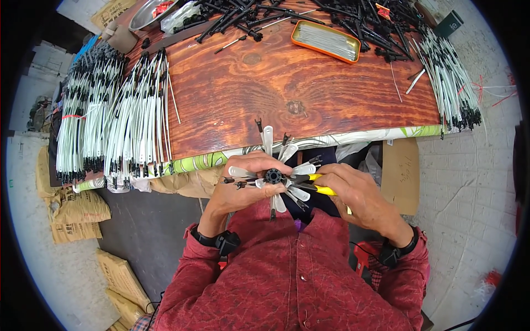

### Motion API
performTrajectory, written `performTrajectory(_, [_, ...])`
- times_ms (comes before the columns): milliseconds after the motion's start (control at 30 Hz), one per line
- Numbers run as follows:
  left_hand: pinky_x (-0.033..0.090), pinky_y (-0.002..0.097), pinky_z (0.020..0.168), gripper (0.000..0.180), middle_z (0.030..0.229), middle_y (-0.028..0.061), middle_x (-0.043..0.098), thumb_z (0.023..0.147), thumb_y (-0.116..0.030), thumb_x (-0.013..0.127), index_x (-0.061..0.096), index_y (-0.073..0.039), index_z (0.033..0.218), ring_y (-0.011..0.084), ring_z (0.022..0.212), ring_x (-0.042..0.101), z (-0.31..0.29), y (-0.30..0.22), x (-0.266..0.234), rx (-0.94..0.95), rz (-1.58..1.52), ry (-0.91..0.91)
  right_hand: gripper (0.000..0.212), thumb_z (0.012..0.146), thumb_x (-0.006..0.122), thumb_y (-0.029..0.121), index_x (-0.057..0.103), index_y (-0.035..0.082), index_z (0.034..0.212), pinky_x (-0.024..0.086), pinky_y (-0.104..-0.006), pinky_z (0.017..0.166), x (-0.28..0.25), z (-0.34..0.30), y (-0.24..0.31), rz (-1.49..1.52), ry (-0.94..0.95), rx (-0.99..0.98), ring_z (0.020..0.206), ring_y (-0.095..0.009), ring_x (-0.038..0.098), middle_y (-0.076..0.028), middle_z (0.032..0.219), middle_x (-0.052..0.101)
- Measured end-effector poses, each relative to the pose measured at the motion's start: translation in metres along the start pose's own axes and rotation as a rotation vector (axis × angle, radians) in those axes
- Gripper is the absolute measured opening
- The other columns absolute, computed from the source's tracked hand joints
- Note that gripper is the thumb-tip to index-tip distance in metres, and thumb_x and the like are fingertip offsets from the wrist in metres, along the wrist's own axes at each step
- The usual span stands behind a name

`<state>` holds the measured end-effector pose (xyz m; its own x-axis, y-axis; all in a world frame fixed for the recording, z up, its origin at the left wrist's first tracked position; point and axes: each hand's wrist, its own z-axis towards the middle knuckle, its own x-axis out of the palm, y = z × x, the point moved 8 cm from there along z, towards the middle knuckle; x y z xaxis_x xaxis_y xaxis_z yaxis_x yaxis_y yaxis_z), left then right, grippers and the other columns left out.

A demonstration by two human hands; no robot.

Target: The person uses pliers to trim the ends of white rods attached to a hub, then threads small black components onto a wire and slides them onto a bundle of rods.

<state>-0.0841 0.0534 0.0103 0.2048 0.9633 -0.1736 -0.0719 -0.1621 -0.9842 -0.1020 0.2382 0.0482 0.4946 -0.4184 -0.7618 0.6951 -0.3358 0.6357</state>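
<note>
item: black hub (273, 176) with white ribs (268, 139) fanning out, near the table (248, 88) edge. my left hand (245, 185) is gripping the hub, fingers curled round it; my right hand (361, 196) is clenching yellow-handled pliers (320, 190) at it. i'm judging it light, ribs thin and bendy; hold by the hub. white rib bundles (110, 127) lying far left

head-worn fisheye view, looking steeply down, close over both hands, wooden table (309, 94) beyond, edges curving
</note>
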Motion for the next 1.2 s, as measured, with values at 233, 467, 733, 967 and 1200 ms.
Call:
performTrajectory(233, [0.050, 0.0318, 0.077, 0.033, 0.094, 0.0083, 0.072, 0.070, -0.014, 0.083, 0.074, -0.005, 0.100, 0.0194, 0.088, 0.064, 0.000, 0.000, 0.000, 0.014, 0.000, 0.009, 0.026, 0.079, 0.062, 0.002, 0.056, 0.002, 0.105, 0.050, -0.0397, 0.077, 0.000, 0.004, 0.001, -0.044, 0.100, 0.012, 0.091, -0.032, 0.059, -0.011, 0.101, 0.058])
performTrajectory(467, [0.050, 0.0322, 0.076, 0.032, 0.094, 0.0080, 0.073, 0.070, -0.015, 0.083, 0.074, -0.004, 0.099, 0.0193, 0.086, 0.064, 0.000, -0.003, 0.000, 0.024, 0.009, 0.023, 0.024, 0.080, 0.061, 0.004, 0.055, 0.002, 0.103, 0.050, -0.0387, 0.076, -0.002, 0.004, 0.004, -0.047, 0.018, -0.068, 0.090, -0.030, 0.059, -0.010, 0.097, 0.056])
performTrajectory(733, [0.049, 0.0320, 0.075, 0.031, 0.093, 0.0072, 0.073, 0.071, -0.016, 0.083, 0.074, -0.005, 0.098, 0.0187, 0.085, 0.064, 0.001, -0.001, 0.001, 0.023, 0.017, 0.025, 0.020, 0.083, 0.062, 0.006, 0.053, 0.002, 0.101, 0.051, -0.0392, 0.069, 0.002, 0.003, 0.000, -0.137, 0.061, -0.051, 0.086, -0.030, 0.061, -0.011, 0.095, 0.058])
performTrajectory(967, [0.048, 0.0321, 0.074, 0.029, 0.093, 0.0071, 0.074, 0.071, -0.017, 0.083, 0.075, -0.006, 0.097, 0.0183, 0.082, 0.063, 0.002, -0.004, 0.005, 0.075, 0.049, 0.056, 0.040, 0.091, 0.067, 0.032, 0.047, 0.000, 0.104, 0.052, -0.0440, 0.067, 0.003, 0.006, -0.018, 0.245, 0.131, 0.241, 0.077, -0.036, 0.066, -0.017, 0.085, 0.066])
performTrajectory(1200, [0.047, 0.0302, 0.070, 0.028, 0.090, 0.0049, 0.073, 0.074, -0.016, 0.081, 0.075, -0.006, 0.100, 0.0153, 0.079, 0.061, 0.003, -0.004, 0.002, 0.025, 0.042, 0.022, 0.045, 0.088, 0.072, 0.033, 0.046, 0.000, 0.102, 0.052, -0.0429, 0.060, 0.009, 0.007, -0.018, 0.020, 0.111, 0.208, 0.074, -0.037, 0.069, -0.019, 0.086, 0.069])
